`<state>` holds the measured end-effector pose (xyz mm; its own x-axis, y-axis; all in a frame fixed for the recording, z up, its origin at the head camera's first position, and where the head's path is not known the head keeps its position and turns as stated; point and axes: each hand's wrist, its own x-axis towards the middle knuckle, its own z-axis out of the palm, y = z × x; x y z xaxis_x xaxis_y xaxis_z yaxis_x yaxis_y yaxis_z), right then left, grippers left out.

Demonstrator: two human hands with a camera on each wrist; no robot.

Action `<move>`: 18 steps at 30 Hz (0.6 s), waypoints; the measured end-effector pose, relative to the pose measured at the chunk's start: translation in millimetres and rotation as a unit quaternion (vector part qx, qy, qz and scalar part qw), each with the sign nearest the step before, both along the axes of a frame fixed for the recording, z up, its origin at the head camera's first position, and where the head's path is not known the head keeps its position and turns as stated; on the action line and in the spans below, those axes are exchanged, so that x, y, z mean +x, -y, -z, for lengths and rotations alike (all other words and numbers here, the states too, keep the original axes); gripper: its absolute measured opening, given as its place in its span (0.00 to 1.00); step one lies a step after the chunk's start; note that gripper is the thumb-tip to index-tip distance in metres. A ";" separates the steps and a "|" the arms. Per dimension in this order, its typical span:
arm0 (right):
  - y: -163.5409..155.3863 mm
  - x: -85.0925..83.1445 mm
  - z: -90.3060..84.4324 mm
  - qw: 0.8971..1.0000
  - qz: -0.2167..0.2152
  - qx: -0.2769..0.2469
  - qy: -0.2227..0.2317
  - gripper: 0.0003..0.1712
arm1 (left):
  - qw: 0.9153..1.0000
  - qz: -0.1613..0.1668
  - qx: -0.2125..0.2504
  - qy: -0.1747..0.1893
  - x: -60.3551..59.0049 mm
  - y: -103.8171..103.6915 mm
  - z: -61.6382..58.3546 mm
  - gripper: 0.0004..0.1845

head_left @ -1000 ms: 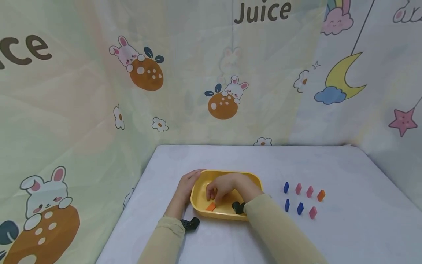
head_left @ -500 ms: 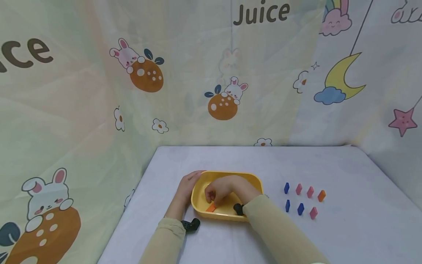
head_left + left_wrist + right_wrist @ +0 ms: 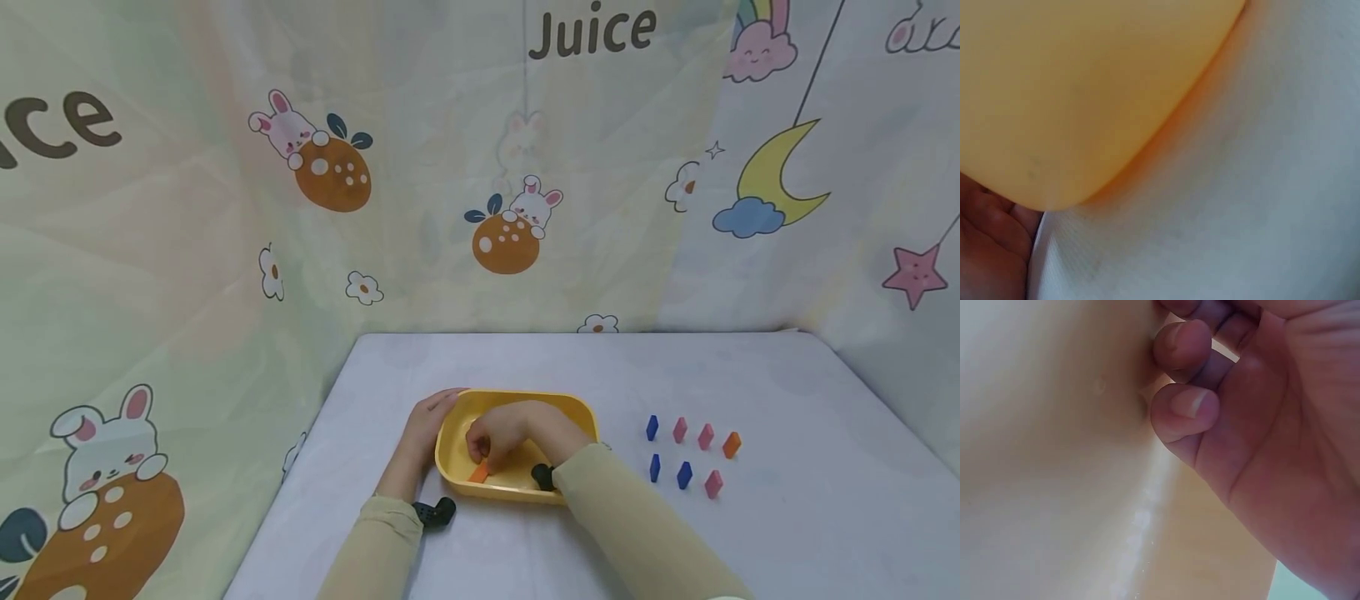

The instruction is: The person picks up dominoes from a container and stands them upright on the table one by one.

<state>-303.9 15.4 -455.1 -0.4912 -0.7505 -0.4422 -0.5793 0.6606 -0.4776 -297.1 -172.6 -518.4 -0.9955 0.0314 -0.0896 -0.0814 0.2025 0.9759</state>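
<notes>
A yellow plastic tray (image 3: 510,493) sits on the white-covered table. My left hand (image 3: 424,429) holds its left end, with fingers bent round the far left corner; in the left wrist view, part of that hand (image 3: 994,231) shows beside the tray's wall (image 3: 1085,112). Inside the tray, my right hand (image 3: 504,432) reaches down with curled fingers. Its fingertips pinch a small orange block (image 3: 478,473) near the front left. The right wrist view shows curled fingertips (image 3: 1185,412) close to the tray wall, with the block out of sight.
Right of the tray stand small blocks in two rows: several blue blocks (image 3: 684,476), several pink blocks (image 3: 713,484) and one orange upright block (image 3: 731,445). A black wrist device (image 3: 435,512) sits on the left wrist, another (image 3: 542,477) on the right. A printed cloth (image 3: 420,167) hangs behind.
My right hand has shifted slightly left and down onto the orange block, whose angle has changed a little. The left hand and tray stay put; the head view has tilted up slightly.
</notes>
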 end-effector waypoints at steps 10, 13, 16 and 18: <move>-9.2 -4.6 3.1 0.998 0.029 -0.029 -0.038 0.07 | 1.000 -0.003 -0.002 -0.025 -0.7 -0.8 5.8 0.22; -15.6 -10.1 2.1 0.997 0.045 -0.045 -0.039 0.05 | 1.000 -0.003 -0.003 -0.016 -0.3 -1.0 4.8 0.22; -20.0 -14.3 -0.9 0.995 0.062 -0.063 -0.034 0.05 | 1.000 -0.005 -0.003 -0.013 -0.3 -0.6 5.0 0.23; -22.1 -16.2 -2.9 0.994 0.076 -0.073 -0.031 0.05 | 1.000 -0.007 -0.003 -0.016 -0.9 -0.2 5.3 0.23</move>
